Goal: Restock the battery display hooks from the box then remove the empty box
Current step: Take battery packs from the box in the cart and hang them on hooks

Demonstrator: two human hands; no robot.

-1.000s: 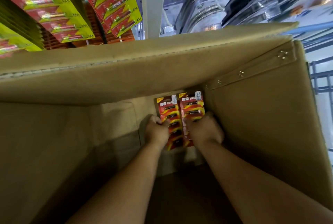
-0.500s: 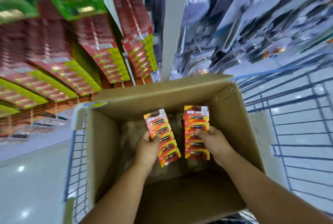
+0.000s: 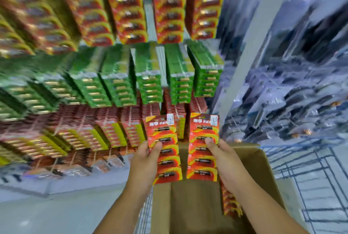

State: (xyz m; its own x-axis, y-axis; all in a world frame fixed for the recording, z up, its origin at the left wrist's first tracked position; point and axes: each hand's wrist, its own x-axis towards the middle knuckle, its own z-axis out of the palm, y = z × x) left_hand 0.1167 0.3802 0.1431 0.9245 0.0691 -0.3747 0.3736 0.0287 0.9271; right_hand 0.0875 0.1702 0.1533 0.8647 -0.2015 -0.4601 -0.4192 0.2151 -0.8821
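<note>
Head view: most of the display [image 3: 116, 75] is smeared by motion blur, so the red, green and yellow packs hanging in rows can't be read, and the hooks themselves can't be made out. To the right, the neighbouring rack [image 3: 293, 86] of silvery goods is just as blurred. Below sits the box [image 3: 252, 173], open at the top, its near end cut off by the bottom edge and its floor hidden in shadow; a few more red packs [image 3: 230, 203] show along its right inner wall, partly behind the right forearm. A wire cage [image 3: 310, 167] stands to the right of it.

Above the box, in front of the lower display rows, two strips of red battery cards are held up side by side, a narrow gap between them. Each runs lengthwise up and down, headers toward the display, lower ends over the box. The left hand [image 3: 146, 160] pinches the left strip [image 3: 165, 149], thumb across its face, fingers behind and unseen. The right hand [image 3: 224, 156] pinches the right strip [image 3: 203, 147] likewise, thumb on the front.
</note>
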